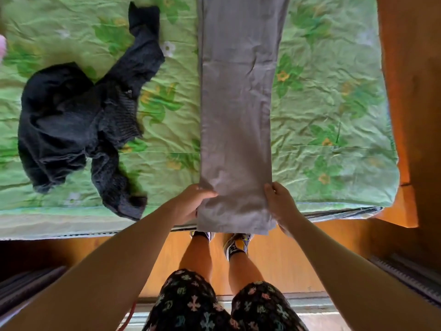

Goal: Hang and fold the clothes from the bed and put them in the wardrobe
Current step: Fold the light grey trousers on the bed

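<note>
Folding step: left hand (191, 204) and right hand (281, 204) each pinch the grey trousers' (236, 103) near end, frame centre. Next, likely carry hem toward waistband, edges aligned. Black sweater (78, 120) waits, left on the bed (334, 130).

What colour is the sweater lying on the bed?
The sweater is black, a crumpled knit, seen in the head view.

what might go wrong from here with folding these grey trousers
1. The left hand and right hand hold only the near end of the grey trousers; lifted unevenly, the long legs may fold crooked.
2. That end overhangs the edge of the bed, so a loose grip could let it slide floorward.
3. The crumpled black sweater lies close by; a wide swing might catch its sleeve.
</note>
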### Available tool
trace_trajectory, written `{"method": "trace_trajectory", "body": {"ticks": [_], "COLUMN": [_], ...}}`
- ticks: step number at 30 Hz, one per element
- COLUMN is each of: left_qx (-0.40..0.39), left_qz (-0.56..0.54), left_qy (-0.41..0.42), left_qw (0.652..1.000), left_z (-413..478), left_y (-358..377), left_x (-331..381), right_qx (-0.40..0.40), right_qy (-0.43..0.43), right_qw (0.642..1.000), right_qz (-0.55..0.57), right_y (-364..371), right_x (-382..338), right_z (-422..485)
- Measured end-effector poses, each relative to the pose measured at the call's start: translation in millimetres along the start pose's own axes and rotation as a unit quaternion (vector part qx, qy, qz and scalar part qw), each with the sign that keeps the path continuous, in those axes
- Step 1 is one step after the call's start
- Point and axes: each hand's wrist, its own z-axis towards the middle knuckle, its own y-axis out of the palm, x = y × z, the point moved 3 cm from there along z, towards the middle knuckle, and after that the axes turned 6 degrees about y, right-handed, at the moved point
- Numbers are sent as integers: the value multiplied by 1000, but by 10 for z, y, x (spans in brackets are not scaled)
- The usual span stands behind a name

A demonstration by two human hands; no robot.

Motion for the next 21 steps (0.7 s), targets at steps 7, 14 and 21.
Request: {"method": "trace_trajectory", "body": {"ticks": [7, 14, 21], "left_qx": [86, 139, 110], "left_qz": [149, 125, 55], "left_qy": [108, 177, 155], "left_qw": [979, 966, 980], "left_z": [-73, -213, -401], "left_y": [94, 161, -18], "left_x": [-251, -154, 872], "right_qx": [-47, -44, -169], "right_qy": [7, -23, 89], "right_qw": [995, 998, 972], "right_qz": [-91, -31, 133], "right_y": [51, -19, -325], "right_x": [199, 192, -772], "right_z": [19, -120, -145]}}
